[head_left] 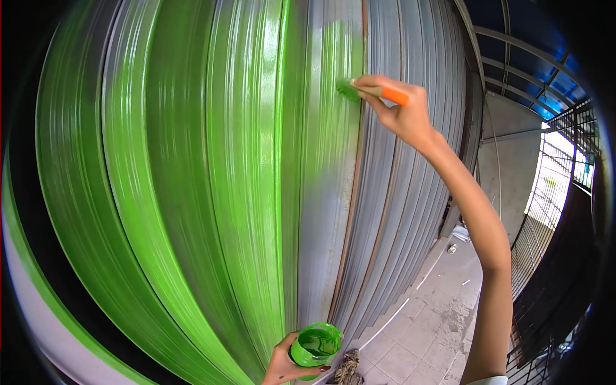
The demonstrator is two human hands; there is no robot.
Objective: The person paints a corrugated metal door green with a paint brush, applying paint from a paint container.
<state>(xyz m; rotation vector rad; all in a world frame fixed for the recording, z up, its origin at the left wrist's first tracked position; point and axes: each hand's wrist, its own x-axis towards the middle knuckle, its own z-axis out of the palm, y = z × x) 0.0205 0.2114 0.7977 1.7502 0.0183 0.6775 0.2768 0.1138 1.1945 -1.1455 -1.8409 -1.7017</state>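
My right hand [401,109] grips a paintbrush [393,95] with a wooden and orange handle. Its green-coated bristles press against a ridged metal shutter [378,160], near the right edge of a partly painted panel. Wet green paint [247,147] covers the panels to the left, while those to the right are bare grey. Low in the view, my left hand [287,362] is wrapped around a small tub of green paint [317,343], held upright with its mouth facing up. Part of that hand is hidden behind the tub.
A tiled floor [417,327] stretches along the shutter's foot at right. A frayed, mop-like bundle [348,369] lies beside the tub. Farther right stand a grey wall [513,154] and a metal grille [545,212], under a blue roof [526,51] with curved metal bars.
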